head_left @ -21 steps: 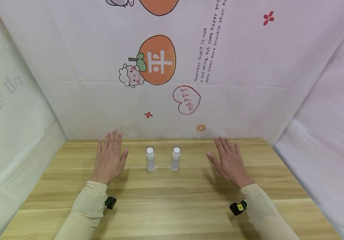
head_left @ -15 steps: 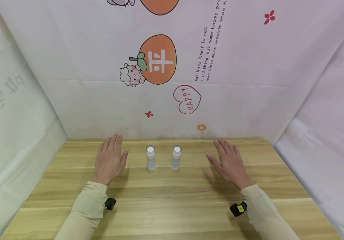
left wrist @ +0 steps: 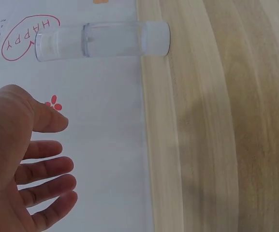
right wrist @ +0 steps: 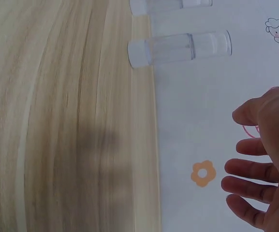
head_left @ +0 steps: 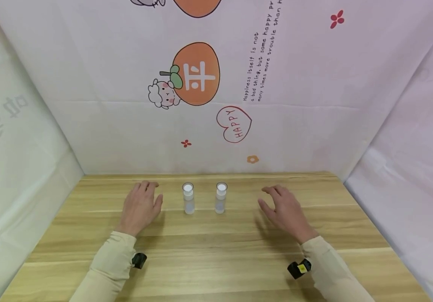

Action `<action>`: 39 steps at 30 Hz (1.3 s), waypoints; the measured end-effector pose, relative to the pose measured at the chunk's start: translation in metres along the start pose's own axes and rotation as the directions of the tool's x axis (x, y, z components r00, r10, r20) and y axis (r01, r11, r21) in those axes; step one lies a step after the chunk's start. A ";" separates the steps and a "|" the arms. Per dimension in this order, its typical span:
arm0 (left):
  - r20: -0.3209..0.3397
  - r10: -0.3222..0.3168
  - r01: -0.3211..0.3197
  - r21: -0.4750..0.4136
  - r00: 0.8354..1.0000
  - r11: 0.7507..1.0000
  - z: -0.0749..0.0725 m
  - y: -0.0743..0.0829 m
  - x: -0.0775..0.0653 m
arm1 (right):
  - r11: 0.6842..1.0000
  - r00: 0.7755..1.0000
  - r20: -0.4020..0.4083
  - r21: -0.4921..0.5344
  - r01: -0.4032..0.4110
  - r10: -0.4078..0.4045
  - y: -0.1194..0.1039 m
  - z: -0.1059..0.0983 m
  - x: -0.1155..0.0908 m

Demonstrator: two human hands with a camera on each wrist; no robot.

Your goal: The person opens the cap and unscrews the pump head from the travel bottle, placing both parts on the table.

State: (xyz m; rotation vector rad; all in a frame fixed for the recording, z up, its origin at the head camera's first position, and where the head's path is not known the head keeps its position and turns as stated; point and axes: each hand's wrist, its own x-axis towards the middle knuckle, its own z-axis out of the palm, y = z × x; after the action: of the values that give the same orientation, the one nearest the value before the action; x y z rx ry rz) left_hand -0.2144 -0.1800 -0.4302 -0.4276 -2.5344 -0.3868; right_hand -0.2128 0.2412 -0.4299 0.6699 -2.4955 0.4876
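Two slim clear bottles with white tops stand upright side by side near the table's back edge, the left bottle [head_left: 189, 202] and the right bottle [head_left: 220, 203]. To the left of the pair is my left hand [head_left: 139, 209], its fingers bent loosely and holding nothing. My right hand [head_left: 286, 212] hovers to the right of them, also loosely bent around nothing. The left wrist view shows one bottle [left wrist: 115, 39] beyond the thumb, with a gap between. In the right wrist view, both bottles appear, the nearer bottle [right wrist: 170, 50] apart from my thumb.
Behind the wooden table [head_left: 216, 260] rises a white cloth [head_left: 299, 84] printed with oranges, flowers and lettering. More pale cloth hangs along the left side [head_left: 20, 176] and the right side [head_left: 409, 167]. Each wrist wears a small black device.
Fingers of both hands, straight and spread before, have bent, and their tips have drawn back from the rear cloth. The two bottles stay where they were.
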 end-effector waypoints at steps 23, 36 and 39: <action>0.240 -0.176 0.255 -0.352 0.955 0.901 0.021 0.029 -0.004 | 0.983 0.988 0.106 0.131 -0.125 0.112 -0.033 0.005 -0.003; 0.284 -0.206 0.333 -0.534 0.936 0.777 0.034 0.040 -0.004 | 0.974 0.982 0.148 0.175 -0.143 0.117 -0.049 0.012 -0.001; 0.301 -0.226 0.364 -0.561 0.926 0.744 0.038 0.043 -0.003 | 0.971 0.980 0.162 0.192 -0.146 0.115 -0.054 0.013 0.000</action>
State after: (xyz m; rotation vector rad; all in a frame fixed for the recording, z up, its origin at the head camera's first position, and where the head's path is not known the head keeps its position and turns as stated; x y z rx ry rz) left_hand -0.2133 -0.1282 -0.4553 -0.2972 -2.6393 -1.3808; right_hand -0.1877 0.1913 -0.4293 0.6417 -2.6672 0.7758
